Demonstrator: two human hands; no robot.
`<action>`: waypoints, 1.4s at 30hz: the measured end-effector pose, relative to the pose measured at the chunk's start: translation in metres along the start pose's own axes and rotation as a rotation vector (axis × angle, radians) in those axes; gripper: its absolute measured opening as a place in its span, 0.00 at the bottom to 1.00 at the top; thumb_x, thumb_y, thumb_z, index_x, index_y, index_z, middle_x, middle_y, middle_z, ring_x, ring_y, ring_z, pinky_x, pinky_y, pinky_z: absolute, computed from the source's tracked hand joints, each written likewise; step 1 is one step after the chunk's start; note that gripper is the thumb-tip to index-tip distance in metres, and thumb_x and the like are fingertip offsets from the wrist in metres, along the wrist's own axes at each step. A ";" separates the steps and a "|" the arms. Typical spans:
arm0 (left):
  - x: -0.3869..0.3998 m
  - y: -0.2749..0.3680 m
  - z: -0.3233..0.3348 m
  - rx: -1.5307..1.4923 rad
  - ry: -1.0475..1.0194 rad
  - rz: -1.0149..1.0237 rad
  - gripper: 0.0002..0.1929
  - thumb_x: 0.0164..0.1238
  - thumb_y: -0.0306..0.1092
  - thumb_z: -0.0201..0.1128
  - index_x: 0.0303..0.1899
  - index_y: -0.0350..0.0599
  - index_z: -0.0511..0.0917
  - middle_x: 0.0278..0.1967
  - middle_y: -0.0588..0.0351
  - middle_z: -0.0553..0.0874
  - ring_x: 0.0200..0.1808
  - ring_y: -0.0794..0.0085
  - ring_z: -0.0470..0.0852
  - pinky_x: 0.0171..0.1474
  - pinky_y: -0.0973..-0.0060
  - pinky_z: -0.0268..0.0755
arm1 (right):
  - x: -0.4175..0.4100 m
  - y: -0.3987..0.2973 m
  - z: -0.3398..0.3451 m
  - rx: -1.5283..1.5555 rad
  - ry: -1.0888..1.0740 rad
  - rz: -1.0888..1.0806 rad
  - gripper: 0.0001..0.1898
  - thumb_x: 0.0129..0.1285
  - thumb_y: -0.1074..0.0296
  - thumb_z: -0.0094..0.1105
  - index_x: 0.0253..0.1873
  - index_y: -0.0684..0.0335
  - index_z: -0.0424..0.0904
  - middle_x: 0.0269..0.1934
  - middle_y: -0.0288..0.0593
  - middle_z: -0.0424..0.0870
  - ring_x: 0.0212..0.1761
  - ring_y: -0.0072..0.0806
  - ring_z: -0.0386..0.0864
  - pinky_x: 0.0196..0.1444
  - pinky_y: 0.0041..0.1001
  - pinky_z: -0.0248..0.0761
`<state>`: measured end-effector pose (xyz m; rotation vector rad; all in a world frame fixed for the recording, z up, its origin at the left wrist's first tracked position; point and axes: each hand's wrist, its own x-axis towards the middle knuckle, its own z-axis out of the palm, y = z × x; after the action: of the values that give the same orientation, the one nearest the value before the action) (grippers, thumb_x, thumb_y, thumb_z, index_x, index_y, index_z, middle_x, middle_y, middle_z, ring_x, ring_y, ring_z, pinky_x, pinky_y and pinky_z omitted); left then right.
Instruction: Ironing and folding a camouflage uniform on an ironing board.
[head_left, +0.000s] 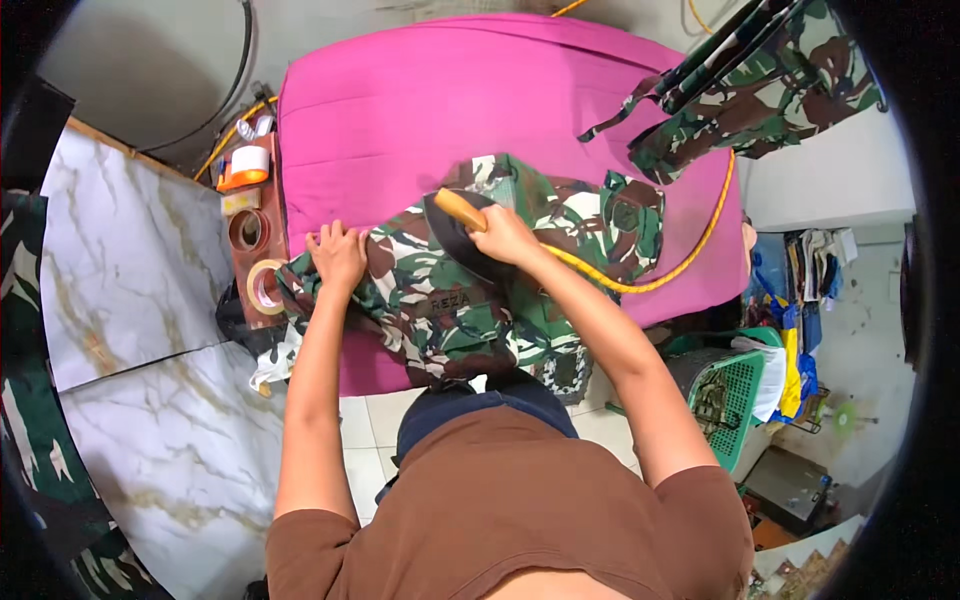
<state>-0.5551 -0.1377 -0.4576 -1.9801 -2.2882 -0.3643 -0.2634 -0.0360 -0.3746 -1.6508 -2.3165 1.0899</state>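
Note:
A camouflage uniform shirt (465, 330) lies spread over the near part of a pink padded ironing surface (435, 97), and part of it hangs over the near edge. My right hand (504, 234) grips the wooden handle of a clothes iron (457, 244), whose dark body rests on the shirt's upper middle. A yellow braided cord (694, 259) curves away to the right from near that hand. Flat on the cloth at the shirt's left part lies my left hand (337, 255), fingers spread. The iron's soleplate is hidden.
Along the left edge a brown narrow board (244, 281) holds a tape dispenser (247, 166) and tape rolls (264, 286). Marble-patterned panels (135, 262) are further left. More camouflage garments (772, 90) hang at the upper right. A green plastic basket (731, 397) stands at the lower right.

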 end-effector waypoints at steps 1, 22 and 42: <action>0.001 0.000 -0.002 -0.008 -0.038 -0.021 0.16 0.72 0.49 0.61 0.35 0.49 0.88 0.41 0.55 0.82 0.51 0.59 0.79 0.61 0.46 0.60 | -0.004 -0.006 -0.004 0.002 0.002 0.000 0.19 0.59 0.56 0.69 0.44 0.69 0.86 0.36 0.64 0.86 0.45 0.56 0.85 0.48 0.45 0.76; 0.011 -0.018 -0.026 -0.276 -0.344 -0.100 0.14 0.64 0.49 0.69 0.36 0.48 0.89 0.47 0.57 0.81 0.56 0.59 0.76 0.61 0.48 0.57 | -0.025 -0.031 0.083 0.265 0.465 0.084 0.19 0.69 0.53 0.64 0.41 0.69 0.81 0.25 0.58 0.82 0.28 0.48 0.84 0.32 0.42 0.72; -0.068 0.013 -0.087 -0.048 0.166 -0.022 0.12 0.64 0.46 0.71 0.33 0.47 0.87 0.53 0.57 0.80 0.60 0.57 0.74 0.68 0.48 0.55 | -0.029 -0.102 0.074 0.267 0.018 0.036 0.24 0.67 0.50 0.62 0.50 0.71 0.80 0.43 0.65 0.85 0.50 0.61 0.83 0.52 0.50 0.76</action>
<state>-0.5388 -0.2222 -0.3875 -1.8697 -2.2193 -0.5681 -0.3654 -0.1137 -0.3594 -1.5979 -2.0319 1.3184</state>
